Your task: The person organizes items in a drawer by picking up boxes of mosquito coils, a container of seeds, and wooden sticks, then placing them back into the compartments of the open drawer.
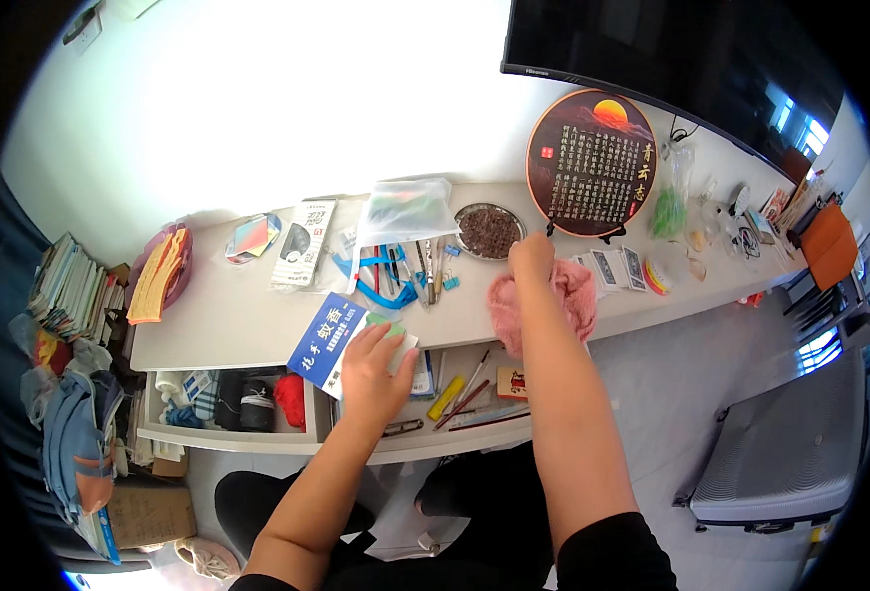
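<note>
My left hand (374,369) rests on the right end of a blue-and-white flat box (325,340), its fingers stretched out and apart. A bit of green (384,323) shows by the fingertips. Further right, my right hand (532,260) is closed at the near rim of a round metal plate (489,209) with dark brown crumbly material in it. Whatever its fingers may hold is hidden. Under my right forearm lies a pink fluffy cloth (506,310). Pens (433,268) and a blue strap (396,298) lie on the desk between the box and the plate.
Two drawers stand open toward me, one with a red bundle (290,401), the other with a yellow marker (445,397). A round plaque (593,163) stands behind the cloth, below a screen (681,59). On the floor at right is a grey suitcase (780,443); a backpack (70,424) hangs left.
</note>
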Motion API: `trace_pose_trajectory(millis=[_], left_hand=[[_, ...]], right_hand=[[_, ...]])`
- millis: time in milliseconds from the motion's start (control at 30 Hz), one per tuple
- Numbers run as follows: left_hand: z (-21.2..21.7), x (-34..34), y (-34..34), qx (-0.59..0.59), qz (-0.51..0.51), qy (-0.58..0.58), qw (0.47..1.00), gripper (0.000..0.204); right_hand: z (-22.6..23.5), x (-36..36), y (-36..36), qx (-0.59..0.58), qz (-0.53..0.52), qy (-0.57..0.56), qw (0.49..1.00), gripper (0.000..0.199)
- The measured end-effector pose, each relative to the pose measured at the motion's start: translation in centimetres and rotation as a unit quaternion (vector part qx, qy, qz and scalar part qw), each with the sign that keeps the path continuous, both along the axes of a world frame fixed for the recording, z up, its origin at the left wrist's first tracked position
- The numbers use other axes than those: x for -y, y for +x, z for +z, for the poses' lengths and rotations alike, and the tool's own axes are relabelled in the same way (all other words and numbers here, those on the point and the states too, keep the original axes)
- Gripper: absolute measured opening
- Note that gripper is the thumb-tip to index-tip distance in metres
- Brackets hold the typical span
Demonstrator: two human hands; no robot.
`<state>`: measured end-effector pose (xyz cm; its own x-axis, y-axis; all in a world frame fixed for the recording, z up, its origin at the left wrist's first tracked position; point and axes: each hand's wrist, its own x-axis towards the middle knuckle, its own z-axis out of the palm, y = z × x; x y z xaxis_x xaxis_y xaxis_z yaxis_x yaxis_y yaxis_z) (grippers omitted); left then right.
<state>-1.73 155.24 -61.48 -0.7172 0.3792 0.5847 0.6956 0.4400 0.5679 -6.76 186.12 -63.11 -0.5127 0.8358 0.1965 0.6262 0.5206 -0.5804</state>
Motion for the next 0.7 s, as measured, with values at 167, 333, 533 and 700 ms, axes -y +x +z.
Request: trace_pose_trajectory(millis=[167, 333, 533, 700], left_hand=[[-0.1, -3.5, -1.0, 0.077, -0.034, 0.061, 0.995, 0.026], [0.1, -2.6, -0.8, 0.06, -0.033, 0.053, 0.996, 0.024], [-0.3, 1.7, -1.0, 0.063, 0.008, 0.059, 0.996, 0.021], [-0.9, 6.0, -1.2, 0.002, 0.044, 0.004, 0.999, 0.033]], right_hand=[[0.2, -1.8, -2.3, -0.008, -0.08, -0.278, 0.957, 0.01], [0.5, -0.9, -2.3, -0.202, -0.138, -0.413, 0.877, 0.009], [2.7, 1.7, 0.8, -0.324, -0.128, -0.45, 0.822, 0.012], [6.7, 5.3, 6.9, -0.352, -0.029, -0.471, 0.808, 0.009]])
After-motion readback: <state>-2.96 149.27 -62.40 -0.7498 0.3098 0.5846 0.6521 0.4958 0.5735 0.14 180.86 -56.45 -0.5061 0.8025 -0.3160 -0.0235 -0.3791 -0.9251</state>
